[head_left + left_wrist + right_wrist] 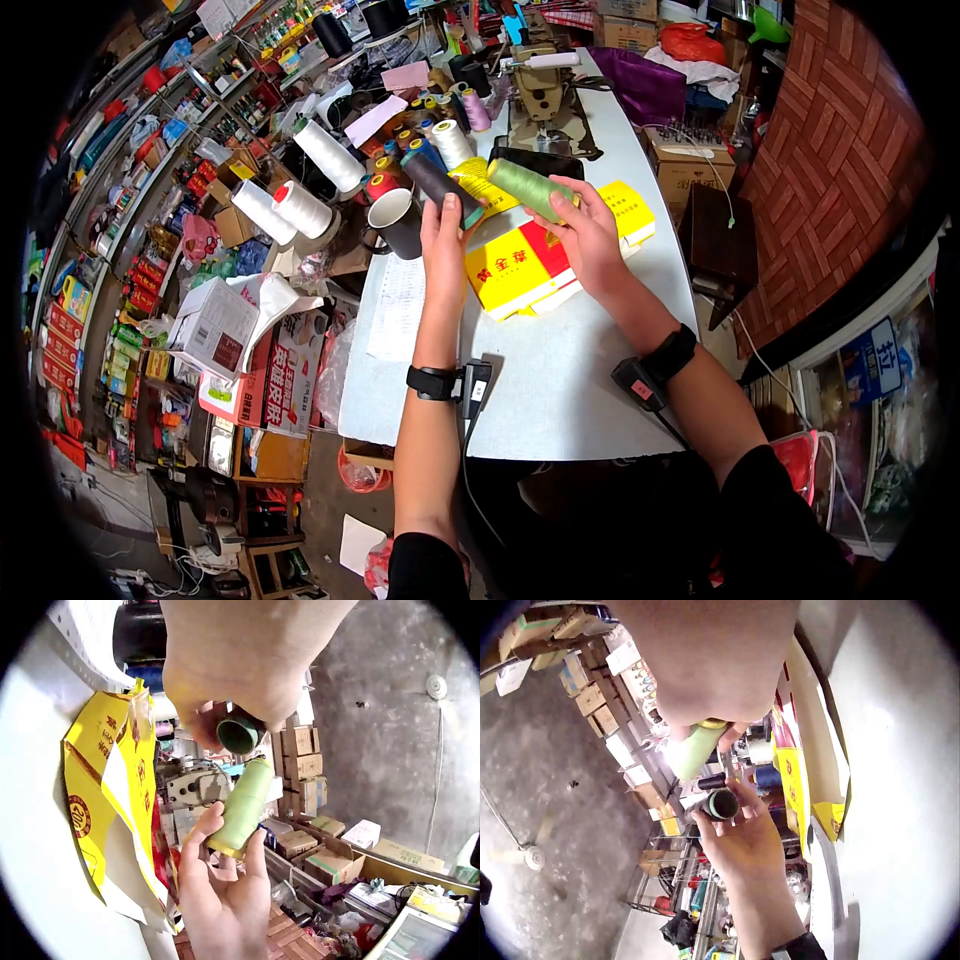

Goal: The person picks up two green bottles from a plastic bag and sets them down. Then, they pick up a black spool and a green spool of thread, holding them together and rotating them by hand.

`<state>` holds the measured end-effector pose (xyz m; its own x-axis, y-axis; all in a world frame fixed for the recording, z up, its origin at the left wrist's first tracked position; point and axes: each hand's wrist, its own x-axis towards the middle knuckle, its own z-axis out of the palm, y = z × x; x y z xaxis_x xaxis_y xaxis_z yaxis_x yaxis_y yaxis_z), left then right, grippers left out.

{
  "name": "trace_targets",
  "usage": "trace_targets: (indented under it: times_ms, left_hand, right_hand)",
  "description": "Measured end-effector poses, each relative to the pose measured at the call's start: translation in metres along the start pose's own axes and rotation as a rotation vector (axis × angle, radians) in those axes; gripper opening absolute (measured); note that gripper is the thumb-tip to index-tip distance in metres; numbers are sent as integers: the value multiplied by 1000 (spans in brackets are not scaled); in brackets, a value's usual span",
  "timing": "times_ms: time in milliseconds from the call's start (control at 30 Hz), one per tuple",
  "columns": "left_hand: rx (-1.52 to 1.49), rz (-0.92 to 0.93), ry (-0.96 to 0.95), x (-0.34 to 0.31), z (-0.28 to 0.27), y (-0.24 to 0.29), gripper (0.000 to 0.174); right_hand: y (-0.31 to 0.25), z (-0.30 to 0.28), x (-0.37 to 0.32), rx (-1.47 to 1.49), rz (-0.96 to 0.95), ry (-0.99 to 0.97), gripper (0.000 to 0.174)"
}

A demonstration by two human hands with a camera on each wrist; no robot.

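My left hand (pixel 444 250) grips the lower end of a black spool of thread (pixel 431 178), its fingers curled round it. A light green spool of thread (pixel 527 188) is held by its base in my right hand (pixel 594 242), between thumb and fingers. Both spools are tilted and raised over the table, their tops leaning left. In the left wrist view the hollow end of the black spool (pixel 238 733) faces the camera, close to the green spool (pixel 247 802). Beneath the hands lies a yellow and red printed package (pixel 512 272).
A dark mug (pixel 402 232) stands left of the black spool, beside a written paper sheet (pixel 398 310). Several thread spools crowd the table's far left, including a white cone (pixel 330 157). A sewing machine (pixel 537 95) stands at the back, with packed shelves (pixel 130 250) far left.
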<state>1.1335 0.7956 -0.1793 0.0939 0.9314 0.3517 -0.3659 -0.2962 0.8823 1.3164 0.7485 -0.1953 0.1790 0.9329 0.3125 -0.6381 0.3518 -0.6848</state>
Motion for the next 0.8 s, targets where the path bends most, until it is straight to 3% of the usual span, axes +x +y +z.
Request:
trace_targets:
  times_ms: [167, 600, 800]
  left_hand:
    - [258, -70, -55, -4, 3, 4, 41]
    - [190, -122, -192, -9, 8, 7, 32]
    - [307, -116, -237, -12, 12, 13, 34]
  right_hand:
    - [3, -2, 1, -44, -37, 25, 34]
    - [3, 3, -4, -296, -42, -131, 37]
    - [4, 3, -2, -237, -75, -133, 39]
